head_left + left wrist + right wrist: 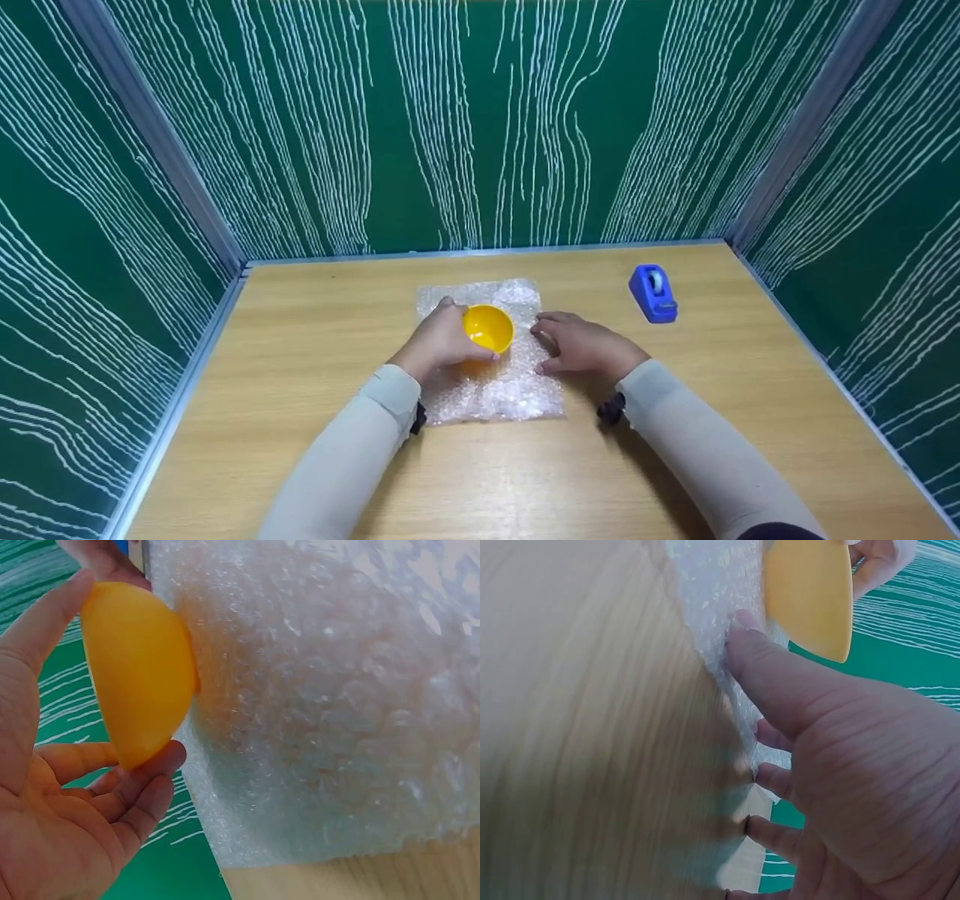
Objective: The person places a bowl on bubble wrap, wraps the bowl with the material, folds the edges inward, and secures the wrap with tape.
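A small yellow bowl (489,328) sits upright on a sheet of bubble wrap (510,397) in the head view. My left hand (444,339) holds it at the rim, thumb on one side and fingers on the other; the left wrist view shows the bowl (139,675) side-on with its rounded base against the wrap. At the sheet's right edge is my right hand (589,346), fingers spread. In the right wrist view its thumb (761,664) touches the bubble wrap (709,607), and its other fingertips rest along the edge and the table.
A blue tape dispenser (651,294) with a roll of tape stands toward the back right of the wooden table (300,330). Green panels (487,127) with wavy white lines enclose the table at the back and both sides.
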Motion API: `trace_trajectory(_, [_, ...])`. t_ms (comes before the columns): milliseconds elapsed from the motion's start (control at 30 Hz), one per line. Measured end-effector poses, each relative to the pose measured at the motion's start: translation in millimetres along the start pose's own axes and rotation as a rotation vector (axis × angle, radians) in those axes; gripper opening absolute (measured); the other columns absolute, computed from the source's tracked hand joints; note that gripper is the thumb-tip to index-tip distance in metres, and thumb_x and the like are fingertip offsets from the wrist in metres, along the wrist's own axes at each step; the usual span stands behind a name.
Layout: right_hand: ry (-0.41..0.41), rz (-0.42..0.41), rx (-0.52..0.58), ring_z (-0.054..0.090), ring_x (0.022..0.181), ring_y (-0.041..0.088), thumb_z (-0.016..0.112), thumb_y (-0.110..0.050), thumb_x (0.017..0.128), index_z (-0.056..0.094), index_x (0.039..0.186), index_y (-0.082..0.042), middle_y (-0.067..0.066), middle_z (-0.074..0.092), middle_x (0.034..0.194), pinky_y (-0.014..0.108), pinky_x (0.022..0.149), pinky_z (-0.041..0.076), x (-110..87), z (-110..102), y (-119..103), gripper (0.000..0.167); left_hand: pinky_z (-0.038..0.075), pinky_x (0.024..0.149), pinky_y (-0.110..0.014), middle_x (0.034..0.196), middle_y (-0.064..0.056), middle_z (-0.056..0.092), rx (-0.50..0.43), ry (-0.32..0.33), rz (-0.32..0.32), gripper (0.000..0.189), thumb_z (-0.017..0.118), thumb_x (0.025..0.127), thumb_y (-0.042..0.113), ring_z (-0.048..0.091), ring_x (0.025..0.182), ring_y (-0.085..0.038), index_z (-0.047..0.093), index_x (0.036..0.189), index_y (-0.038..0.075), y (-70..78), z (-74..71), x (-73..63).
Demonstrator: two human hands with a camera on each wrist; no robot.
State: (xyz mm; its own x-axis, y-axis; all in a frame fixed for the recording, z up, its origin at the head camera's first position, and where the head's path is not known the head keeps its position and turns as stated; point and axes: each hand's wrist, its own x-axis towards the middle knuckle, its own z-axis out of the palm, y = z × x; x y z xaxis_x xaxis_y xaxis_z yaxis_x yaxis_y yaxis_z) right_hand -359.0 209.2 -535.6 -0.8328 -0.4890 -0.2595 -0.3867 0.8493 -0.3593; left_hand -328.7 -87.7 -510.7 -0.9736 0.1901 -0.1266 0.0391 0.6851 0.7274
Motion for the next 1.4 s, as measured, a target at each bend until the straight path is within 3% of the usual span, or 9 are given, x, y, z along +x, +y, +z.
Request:
trace_trajectory(533, [-0.024, 0.014, 0.013, 0.035, 0.172, 0.041, 0.088, -0.055, 0.097, 0.053, 0.170, -0.030, 0.007, 0.037, 0.186, 0.068, 0.137, 0.032, 3.0, -1.4, 0.6, 0.085, 0.062, 0.113, -0.046, 0.133, -0.012, 0.063, 0.003, 0.041, -0.025, 0.097, 0.109, 0.072, 0.040, 0.066, 0.115, -0.030, 0.058, 0.146, 0.005, 2.3, 2.5, -1.2])
trace_trajectory(767, [-0.010, 0.015, -0.058, 0.050, 0.163, 0.043, 0.091, -0.051, 0.095, 0.062, 0.163, -0.028, 0.010, 0.047, 0.181, 0.068, 0.132, 0.041, 4.4, -10.4, -9.9, 0.078, 0.061, 0.115, -0.046, 0.130, -0.010, 0.066, -0.026, 0.053, -0.039, 0.099, 0.110, 0.072, 0.039, 0.067, 0.115, -0.030, 0.058, 0.149, 0.005, 2.0, 3.4, 1.1])
trace_trajectory(1000, [0.021, 0.016, -0.124, 0.055, 0.158, 0.046, 0.091, -0.048, 0.097, 0.067, 0.159, -0.022, 0.015, 0.048, 0.178, 0.068, 0.128, 0.047, -6.9, -15.1, -22.9, 0.072, 0.061, 0.115, -0.047, 0.131, -0.011, 0.067, -0.019, 0.046, -0.041, 0.103, 0.110, 0.072, 0.038, 0.067, 0.116, -0.031, 0.055, 0.152, 0.004, 1.9, 2.7, 0.1])
trace_trajectory(1067, [0.024, 0.019, -0.132, 0.061, 0.151, 0.044, 0.090, -0.046, 0.097, 0.068, 0.158, -0.022, 0.015, 0.056, 0.172, 0.067, 0.125, 0.050, -11.2, -16.5, -26.2, 0.069, 0.060, 0.117, -0.047, 0.133, -0.012, 0.067, -0.016, 0.042, -0.052, 0.106, 0.110, 0.072, 0.038, 0.066, 0.118, -0.031, 0.053, 0.155, 0.004, 2.6, 2.5, -0.3])
trace_trajectory(1167, [0.018, -0.013, -0.151, 0.072, 0.127, 0.037, 0.090, -0.044, 0.098, 0.072, 0.153, -0.022, 0.013, 0.070, 0.153, 0.063, 0.119, 0.058, -17.2, -16.4, -28.3, 0.062, 0.059, 0.119, -0.047, 0.136, -0.012, 0.067, -0.018, 0.036, -0.065, 0.108, 0.110, 0.073, 0.037, 0.066, 0.120, -0.031, 0.051, 0.157, 0.004, 3.3, 2.4, -1.0])
trace_trajectory(1200, [0.023, -0.064, -0.140, 0.073, 0.119, 0.032, 0.090, -0.046, 0.098, 0.074, 0.151, -0.022, 0.011, 0.074, 0.145, 0.057, 0.117, 0.061, -11.7, -9.1, -16.3, 0.060, 0.059, 0.120, -0.048, 0.137, -0.011, 0.067, -0.019, 0.035, -0.067, 0.109, 0.110, 0.073, 0.037, 0.066, 0.120, -0.031, 0.051, 0.158, 0.004, 3.3, 2.3, -1.2])
trace_trajectory(1267, [0.014, -0.121, -0.131, 0.072, 0.106, 0.027, 0.091, -0.044, 0.097, 0.076, 0.146, -0.022, 0.009, 0.078, 0.134, 0.055, 0.113, 0.064, -17.3, -7.8, -17.3, 0.056, 0.060, 0.118, -0.047, 0.136, -0.011, 0.066, -0.013, 0.035, -0.055, 0.105, 0.110, 0.072, 0.037, 0.066, 0.119, -0.031, 0.054, 0.155, 0.003, 3.3, 2.3, -1.4])
trace_trajectory(1400, [-0.017, -0.213, -0.086, 0.072, 0.101, 0.023, 0.095, -0.036, 0.094, 0.080, 0.140, -0.021, 0.006, 0.079, 0.128, 0.052, 0.110, 0.066, -32.0, -5.0, -22.6, 0.050, 0.062, 0.113, -0.046, 0.130, -0.011, 0.064, 0.003, 0.040, -0.028, 0.098, 0.110, 0.071, 0.037, 0.067, 0.114, -0.031, 0.057, 0.147, 0.003, 3.1, 2.5, -1.0])
